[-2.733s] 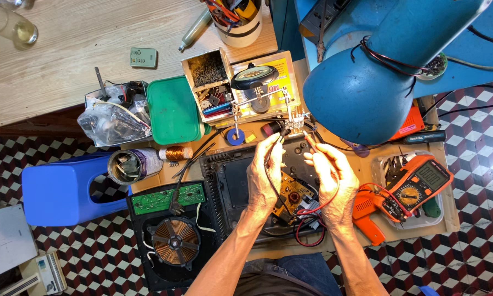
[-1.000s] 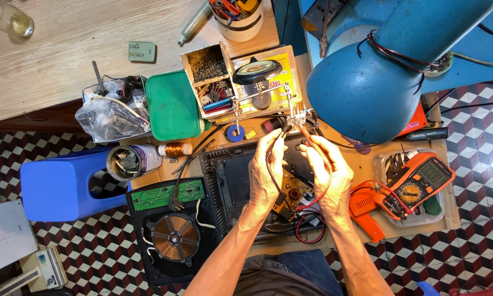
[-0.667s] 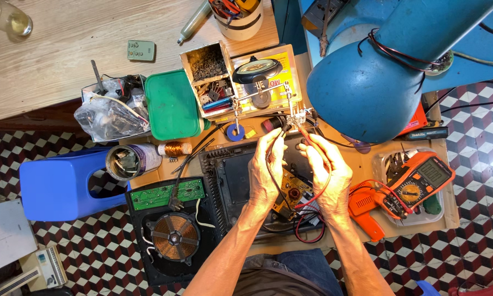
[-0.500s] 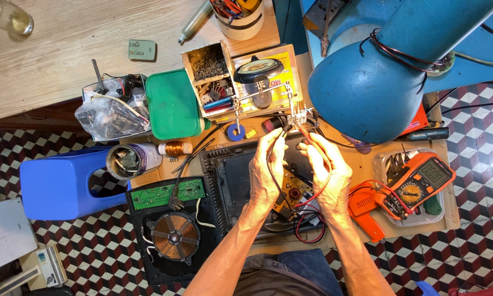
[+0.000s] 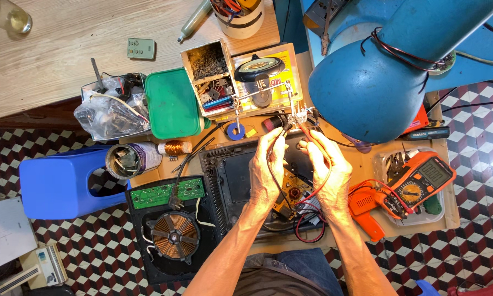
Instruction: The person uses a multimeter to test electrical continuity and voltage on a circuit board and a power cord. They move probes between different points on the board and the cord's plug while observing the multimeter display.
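Left hand [image 5: 268,170] pinching the black probe [image 5: 282,131], right hand [image 5: 328,172] pinching the red probe [image 5: 306,131], just above the circuit board [image 5: 290,192]; blue lamp [image 5: 378,82] crowds the right, probe tips indistinct.

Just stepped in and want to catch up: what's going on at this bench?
A person is probing electronics. The left hand holds a black test probe and the right hand a red test probe, both tips up at a small part clamped in the metal helping-hands stand. Leads trail back to the orange multimeter. An opened black induction cooker with a copper coil lies on the left.
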